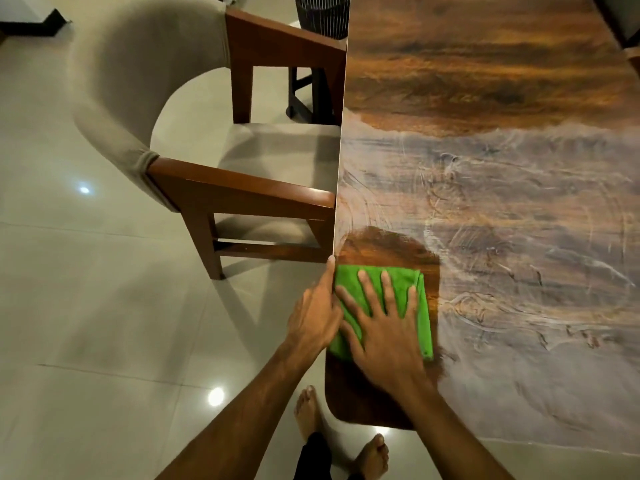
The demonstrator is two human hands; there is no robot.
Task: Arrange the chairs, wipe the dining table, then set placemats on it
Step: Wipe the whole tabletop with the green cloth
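1. The right hand (381, 327) lies flat, fingers spread, pressing the folded green cloth (414, 296) on the tabletop (485, 81) by its near corner.
2. The left hand (317, 311) rests loosely open along the edge, holding nothing; a sideways stroke could push the cloth off onto the floor.
3. Hazy smears cover the middle; uneven strokes would likely leave streaks.
4. The armchair (242, 188) touches the edge.

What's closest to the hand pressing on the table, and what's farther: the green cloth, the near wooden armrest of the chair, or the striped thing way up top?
From the right hand, in the head view:
1. Green cloth: directly under the hand, at the table's near left corner.
2. Near wooden armrest: up and left, beside the table edge.
3. Striped thing: far off at the top, beyond the chair.
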